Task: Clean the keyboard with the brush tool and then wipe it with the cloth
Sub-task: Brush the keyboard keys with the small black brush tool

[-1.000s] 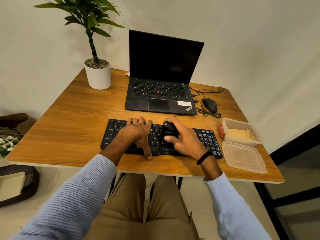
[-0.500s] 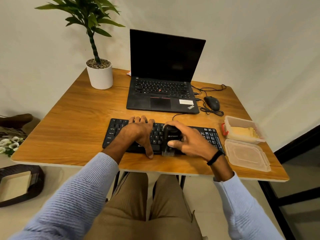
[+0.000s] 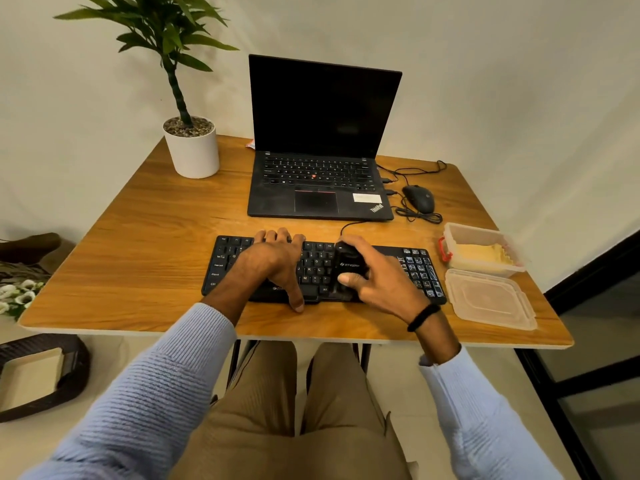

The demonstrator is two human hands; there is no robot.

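Note:
A black keyboard (image 3: 318, 263) lies near the front edge of the wooden table (image 3: 149, 237). My left hand (image 3: 277, 261) rests flat on its left half, fingers spread over the top row and thumb at the front edge. My right hand (image 3: 377, 275) grips a black brush tool (image 3: 349, 266) that stands on the keys just right of the keyboard's middle. A yellow cloth (image 3: 483, 255) lies folded in an open clear plastic box (image 3: 457, 233) at the right edge of the table.
An open black laptop (image 3: 320, 181) sits behind the keyboard, with a wired mouse (image 3: 419, 198) and cables to its right. The box's lid (image 3: 490, 299) lies in front of the box. A potted plant (image 3: 192, 147) stands at the back left.
My right hand drew the brush tool from the keyboard's upper rows toward the front edge, then back up a little. My left hand stayed on the left half.

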